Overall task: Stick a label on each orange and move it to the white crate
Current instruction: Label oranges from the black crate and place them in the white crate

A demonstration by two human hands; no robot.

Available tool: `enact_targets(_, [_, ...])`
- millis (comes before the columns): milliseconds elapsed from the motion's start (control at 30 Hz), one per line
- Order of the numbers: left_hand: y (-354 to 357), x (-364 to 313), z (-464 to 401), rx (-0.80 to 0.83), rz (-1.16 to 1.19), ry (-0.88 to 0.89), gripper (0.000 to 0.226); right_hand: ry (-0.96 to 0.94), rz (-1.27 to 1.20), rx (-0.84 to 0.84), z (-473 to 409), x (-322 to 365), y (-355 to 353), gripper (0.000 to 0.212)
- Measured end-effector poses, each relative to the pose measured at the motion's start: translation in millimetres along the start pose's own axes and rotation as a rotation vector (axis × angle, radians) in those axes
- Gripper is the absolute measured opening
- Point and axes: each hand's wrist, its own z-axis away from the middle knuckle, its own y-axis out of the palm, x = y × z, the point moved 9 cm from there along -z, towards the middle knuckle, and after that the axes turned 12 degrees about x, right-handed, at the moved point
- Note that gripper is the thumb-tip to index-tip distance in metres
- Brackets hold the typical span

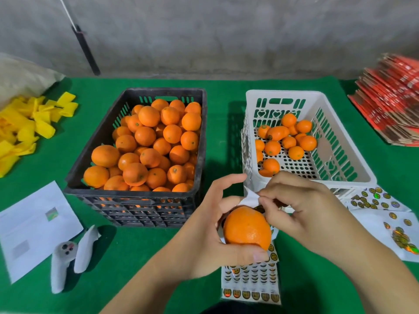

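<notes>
We see a left hand gripping an orange above a label sheet on the green table. The right hand pinches a curled white strip at the orange's top. The white crate, just beyond, holds labelled oranges.

We are seeing bare green cloth lying open between the black crate and white crate — sticker sheets are crowding the right.

Yellow strips — red cartons
</notes>
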Motion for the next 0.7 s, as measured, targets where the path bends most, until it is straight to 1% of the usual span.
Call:
enact_targets(67, [0.4,0.1,-1.3,-0.004,-0.010,0.004,0.108,0.023,-0.038,-0.016,-0.2,-2.8,-1.5,0.009])
enact_targets(100, [0.0,-0.2,-1.8,-0.011,-0.005,0.011,0.106,0.050,-0.077,-0.055,1.1,-6.5,-5.9,0.012])
enact_targets(167, [-2.3,1.9,-2.2,-0.042,0.059,0.020,0.101,0.111,-0.105,-0.217,8.8,-13.2,-23.2,0.015])
enact_targets(233, [-6.7,6.1,-2.0,-0.100,0.153,0.006,0.097,0.118,-0.035,-0.380,19.7,-5.8,-38.7,0.011])
enact_targets(267, [-8.3,8.5,-2.1,-0.126,0.194,-0.007,0.098,0.092,0.018,-0.414,23.6,3.8,-39.0,0.012])
enact_targets(300, [-8.5,10.9,-2.7,-0.139,0.231,-0.015,0.099,0.048,0.069,-0.403,25.9,14.5,-32.8,0.014])
enact_targets(333, [-7.9,12.3,-3.7,-0.145,0.267,-0.013,0.100,0.001,0.096,-0.355,27.1,23.3,-21.5,0.016])
enact_targets(400, [-7.4,14.7,-5.7,-0.156,0.336,0.000,0.099,-0.038,0.043,-0.235,27.2,29.6,0.2,0.025])
enact_targets(467, [-9.2,17.6,-6.2,-0.183,0.371,0.006,0.094,-0.024,-0.057,-0.166,28.9,25.0,8.5,0.034])
enact_targets(533, [-11.4,24.1,-5.4,-0.229,0.412,-0.006,0.094,-0.003,-0.018,-0.080,29.4,23.5,16.0,0.050])
enact_targets(600, [-10.8,30.3,-5.8,-0.255,0.468,-0.044,0.102,0.051,0.038,0.020,29.4,19.5,29.9,0.066])
enact_targets(633, [-8.9,31.5,-7.0,-0.248,0.491,-0.058,0.105,0.084,0.040,0.043,28.6,17.2,35.9,0.071])
enact_targets(667, [-5.4,30.0,-8.7,-0.224,0.519,-0.065,0.104,0.107,0.019,0.043,27.8,15.8,39.8,0.073])
enact_targets(700, [-2.0,28.0,-9.8,-0.199,0.541,-0.071,0.094,0.117,-0.019,0.031,26.7,15.3,41.8,0.074])
